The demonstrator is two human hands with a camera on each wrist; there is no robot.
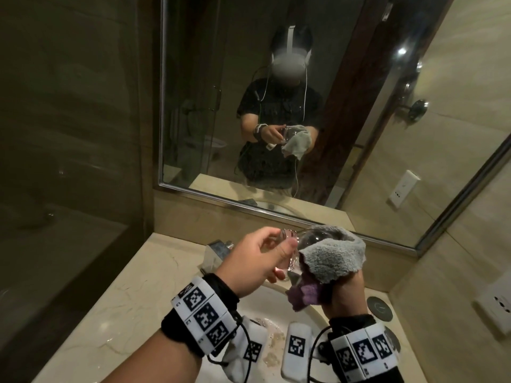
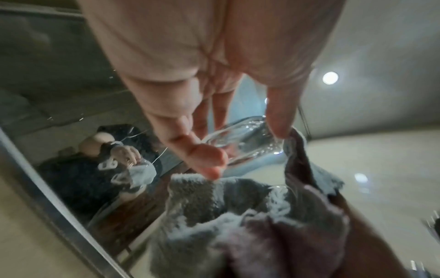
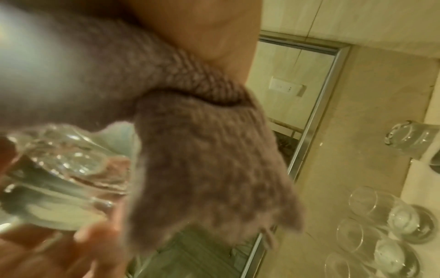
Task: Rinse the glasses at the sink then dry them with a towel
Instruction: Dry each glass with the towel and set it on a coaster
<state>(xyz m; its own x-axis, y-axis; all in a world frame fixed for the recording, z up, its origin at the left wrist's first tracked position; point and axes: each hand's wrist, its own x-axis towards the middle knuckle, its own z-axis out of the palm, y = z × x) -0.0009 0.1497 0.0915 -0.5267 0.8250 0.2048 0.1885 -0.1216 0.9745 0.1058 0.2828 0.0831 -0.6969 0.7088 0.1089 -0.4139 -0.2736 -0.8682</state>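
Shiny bathroom walls and a big mirror (image 1: pixel 276 106) fill the top of the head view, and a white sink (image 1: pixel 265 308) sits at the bottom middle. Just above the sink, in the middle of the frame, the left hand (image 1: pixel 257 258) curls its thumb and fingers round the thick base of a clear glass (image 1: pixel 304 241), likely so the rim stays free. The right hand (image 1: pixel 343 291) squeezes a grey and purple towel (image 1: pixel 331 258) that wraps the open end, probably to wipe it dry over the sink. In the left wrist view, the fingertips (image 2: pixel 209 159) pinch the glass (image 2: pixel 247 143) at the middle, with the towel (image 2: pixel 226 216) bunched below it. In the right wrist view, the towel (image 3: pixel 202 159) hangs down the middle and hides the right fingers, and the glass (image 3: pixel 59 169) is at the left. More drinking glasses (image 3: pixel 381 222) wait on the counter (image 3: pixel 345 150) at the lower right, and I cannot tell if they are dry.
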